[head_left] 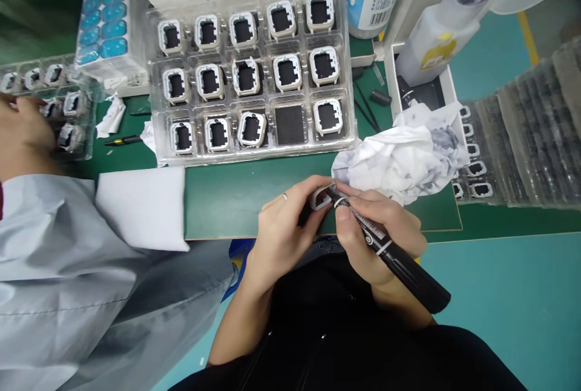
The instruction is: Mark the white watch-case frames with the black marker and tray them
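Near the front edge of the green table [218, 197], my left hand [284, 227] is closed on a small white frame [321, 198]. My right hand [376, 227] grips a black marker pen [394, 258], its tip at the frame's upper right side. The marker slants down to the right, towards my body. Behind my hands stands a clear plastic tray [209, 158] with rows of similar white frames; one compartment in its front row holds no frame. A crumpled white cloth [399, 158] lies just beyond my right hand.
A person in a grey sleeve [59, 246] sits at the left, a hand by another tray [86, 143]. A white foam sheet [140, 206] lies at the table edge. Bottles [436, 40] and a white box [454, 85] stand at the back right, stacked trays [531, 131] beyond.
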A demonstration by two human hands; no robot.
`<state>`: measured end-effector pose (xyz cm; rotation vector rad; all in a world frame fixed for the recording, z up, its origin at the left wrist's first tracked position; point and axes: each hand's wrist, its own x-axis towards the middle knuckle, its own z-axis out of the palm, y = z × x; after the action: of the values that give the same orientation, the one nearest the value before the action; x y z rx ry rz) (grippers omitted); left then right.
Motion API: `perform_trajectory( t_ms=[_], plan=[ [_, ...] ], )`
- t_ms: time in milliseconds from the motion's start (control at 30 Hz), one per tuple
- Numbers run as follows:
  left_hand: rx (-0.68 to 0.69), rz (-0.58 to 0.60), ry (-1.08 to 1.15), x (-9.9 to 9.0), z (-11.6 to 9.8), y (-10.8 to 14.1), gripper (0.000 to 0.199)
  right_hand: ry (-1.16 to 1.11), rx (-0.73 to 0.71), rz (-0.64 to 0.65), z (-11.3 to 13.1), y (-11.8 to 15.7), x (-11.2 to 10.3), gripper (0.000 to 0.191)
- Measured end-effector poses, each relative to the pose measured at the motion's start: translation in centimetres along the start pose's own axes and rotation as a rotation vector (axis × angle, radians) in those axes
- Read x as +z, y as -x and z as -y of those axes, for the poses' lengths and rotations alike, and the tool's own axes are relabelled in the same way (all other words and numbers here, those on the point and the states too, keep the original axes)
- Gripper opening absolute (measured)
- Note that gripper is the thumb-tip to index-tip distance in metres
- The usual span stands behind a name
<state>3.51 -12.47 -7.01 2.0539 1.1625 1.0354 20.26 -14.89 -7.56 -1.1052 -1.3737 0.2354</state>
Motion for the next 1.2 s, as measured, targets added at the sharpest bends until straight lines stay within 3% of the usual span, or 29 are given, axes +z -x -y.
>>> perform_trajectory(
  t_ms=[233, 1200],
  plan=[
    [0.105, -0.026, -0.111, 0.09, -0.24, -0.24, 0.033, 0.019, 0.028, -0.02, 0.21, 0.15, 0.07, 0.021],
    [0.111, -0.018, -0.102, 0.05, 0.04, -0.14, 0.031, 0.005, 0.043, -0.053, 0.54, -0.31, 0.25, 0.016]
  ],
)
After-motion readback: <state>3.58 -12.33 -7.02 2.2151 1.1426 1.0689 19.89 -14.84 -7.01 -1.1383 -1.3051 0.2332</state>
